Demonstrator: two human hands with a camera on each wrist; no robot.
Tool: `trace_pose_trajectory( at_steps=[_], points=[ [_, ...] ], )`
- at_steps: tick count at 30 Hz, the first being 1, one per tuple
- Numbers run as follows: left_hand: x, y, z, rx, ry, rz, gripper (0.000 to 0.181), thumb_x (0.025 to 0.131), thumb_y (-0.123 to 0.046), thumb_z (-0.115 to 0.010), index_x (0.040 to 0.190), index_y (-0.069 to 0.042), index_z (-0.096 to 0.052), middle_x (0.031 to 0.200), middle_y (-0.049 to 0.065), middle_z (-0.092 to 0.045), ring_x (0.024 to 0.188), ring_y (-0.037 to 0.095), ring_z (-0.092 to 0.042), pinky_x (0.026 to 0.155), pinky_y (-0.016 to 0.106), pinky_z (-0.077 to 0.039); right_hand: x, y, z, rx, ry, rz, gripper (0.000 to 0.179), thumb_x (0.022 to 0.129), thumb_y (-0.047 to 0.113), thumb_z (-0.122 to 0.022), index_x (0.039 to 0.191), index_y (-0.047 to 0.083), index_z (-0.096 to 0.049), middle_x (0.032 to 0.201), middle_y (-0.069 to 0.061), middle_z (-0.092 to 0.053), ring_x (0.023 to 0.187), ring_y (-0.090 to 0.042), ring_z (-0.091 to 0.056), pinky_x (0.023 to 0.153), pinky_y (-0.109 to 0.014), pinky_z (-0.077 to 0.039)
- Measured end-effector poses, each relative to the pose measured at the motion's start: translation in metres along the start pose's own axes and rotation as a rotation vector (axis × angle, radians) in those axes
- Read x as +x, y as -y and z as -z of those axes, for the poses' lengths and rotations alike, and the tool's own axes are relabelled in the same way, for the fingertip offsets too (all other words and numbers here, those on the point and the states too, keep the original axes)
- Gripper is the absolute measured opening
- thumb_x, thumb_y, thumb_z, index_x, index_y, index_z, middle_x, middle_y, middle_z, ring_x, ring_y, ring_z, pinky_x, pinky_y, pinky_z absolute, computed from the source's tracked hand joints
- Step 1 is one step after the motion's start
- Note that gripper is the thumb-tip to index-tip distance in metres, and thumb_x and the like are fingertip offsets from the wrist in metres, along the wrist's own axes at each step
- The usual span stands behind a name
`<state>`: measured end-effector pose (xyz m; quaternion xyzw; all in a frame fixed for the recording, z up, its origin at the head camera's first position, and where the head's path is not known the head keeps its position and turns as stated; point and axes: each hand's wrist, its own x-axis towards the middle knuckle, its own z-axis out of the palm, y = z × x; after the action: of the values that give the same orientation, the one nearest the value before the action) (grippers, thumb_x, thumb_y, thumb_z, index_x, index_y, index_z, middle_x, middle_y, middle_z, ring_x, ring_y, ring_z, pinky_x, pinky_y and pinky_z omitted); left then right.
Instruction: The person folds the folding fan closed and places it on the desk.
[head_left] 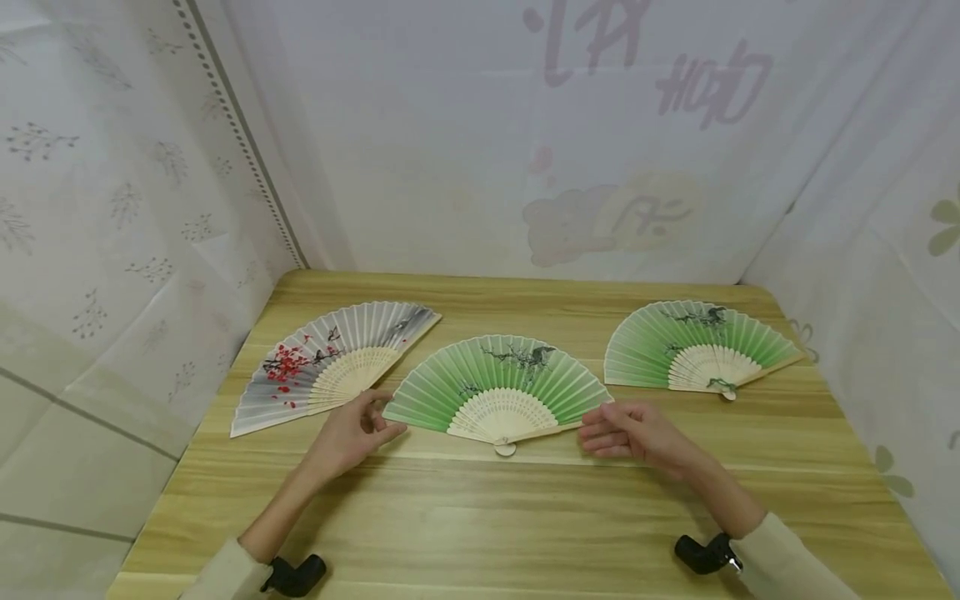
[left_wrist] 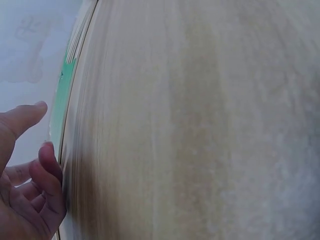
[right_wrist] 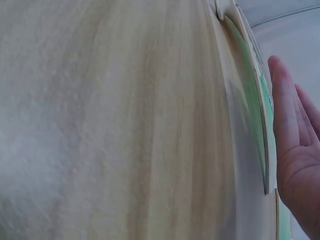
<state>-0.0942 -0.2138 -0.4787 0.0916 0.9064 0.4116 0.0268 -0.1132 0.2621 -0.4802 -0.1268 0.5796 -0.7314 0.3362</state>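
A green folding fan lies spread in the middle of the table, with a dark branch print and pale ribs. At its left tip is my left hand, the thumb apart from the loosely bent fingers; in the left wrist view a gap shows between thumb and fingers. My right hand stands beside the fan's right guard stick, its fingers fairly straight in the right wrist view. Whether either hand touches the fan is hard to tell. The right wrist view shows one side of a green fan raised off the tabletop.
To the left lies a spread grey-white fan with red blossoms, close to my left hand. Another green fan, with a small green cord at its pivot, lies at the back right. White printed cloth hangs behind the wooden table.
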Motion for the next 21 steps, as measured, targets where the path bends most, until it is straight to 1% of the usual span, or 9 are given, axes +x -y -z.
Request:
trace_pose_trajectory(
  at_steps=[6, 13, 18, 21],
  points=[
    [0.000, 0.002, -0.001, 0.019, -0.035, 0.003, 0.054, 0.087, -0.027, -0.085, 0.127, 0.001, -0.063, 0.072, -0.005, -0.058, 0.065, 0.010, -0.053, 0.067, 0.030, -0.045, -0.002, -0.007, -0.001, 0.056, 0.061, -0.034, 0.047, 0.114, 0.019, -0.035, 0.131, -0.022, -0.049, 0.128, -0.037, -0.057, 0.113, -0.039, -0.064, 0.095, -0.051, -0.049],
    [0.000, 0.006, -0.004, 0.006, -0.075, 0.032, 0.047, 0.086, -0.024, -0.085, 0.121, 0.001, -0.066, 0.072, -0.003, -0.058, 0.065, 0.012, -0.053, 0.064, 0.029, -0.044, -0.006, -0.014, -0.005, 0.145, 0.049, -0.069, 0.045, 0.113, 0.018, -0.038, 0.135, -0.020, -0.047, 0.130, -0.033, -0.058, 0.117, -0.040, -0.062, 0.098, -0.049, -0.048],
    [-0.001, 0.007, -0.006, 0.023, -0.103, 0.051, 0.044, 0.086, -0.024, -0.085, 0.116, 0.002, -0.067, 0.071, -0.003, -0.058, 0.064, 0.013, -0.053, 0.064, 0.030, -0.044, -0.006, -0.017, -0.010, 0.211, 0.048, -0.081, 0.042, 0.113, 0.016, -0.037, 0.137, -0.017, -0.048, 0.131, -0.031, -0.059, 0.119, -0.039, -0.061, 0.101, -0.048, -0.046],
    [-0.002, 0.008, -0.007, 0.032, -0.120, 0.062, 0.042, 0.086, -0.023, -0.085, 0.115, 0.001, -0.068, 0.071, -0.003, -0.059, 0.064, 0.014, -0.053, 0.064, 0.031, -0.044, -0.006, -0.018, -0.013, 0.245, 0.042, -0.087, 0.043, 0.113, 0.015, -0.039, 0.140, -0.018, -0.045, 0.133, -0.030, -0.058, 0.121, -0.038, -0.060, 0.102, -0.047, -0.045]
  ],
)
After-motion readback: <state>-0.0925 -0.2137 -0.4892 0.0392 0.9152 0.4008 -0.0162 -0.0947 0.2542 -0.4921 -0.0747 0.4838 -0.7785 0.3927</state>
